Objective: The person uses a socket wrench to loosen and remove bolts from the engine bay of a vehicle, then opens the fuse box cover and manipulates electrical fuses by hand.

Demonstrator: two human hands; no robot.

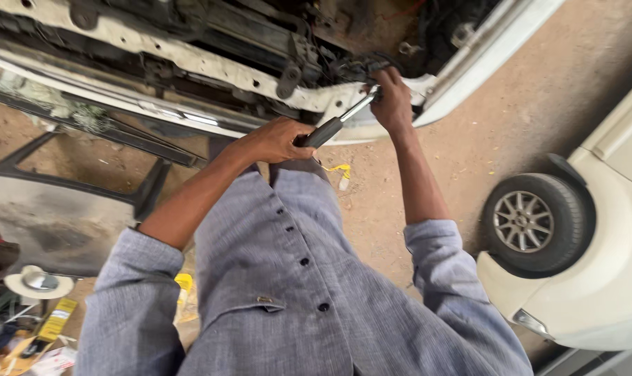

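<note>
My left hand (pixel 274 141) grips the black handle of a ratchet wrench (pixel 333 125), whose metal shaft runs up and to the right. My right hand (pixel 392 101) closes around the wrench's head end, pressed against the white front frame (pixel 211 63) of a stripped car. Dark engine parts and brackets sit above the frame. My grey buttoned shirt fills the lower middle of the view.
A white car with a spoked wheel (pixel 528 223) stands at the right. A loose car door (pixel 58 209) lies on the dirt at the left. A white cap, a yellow box and small clutter (pixel 41 306) sit at the lower left.
</note>
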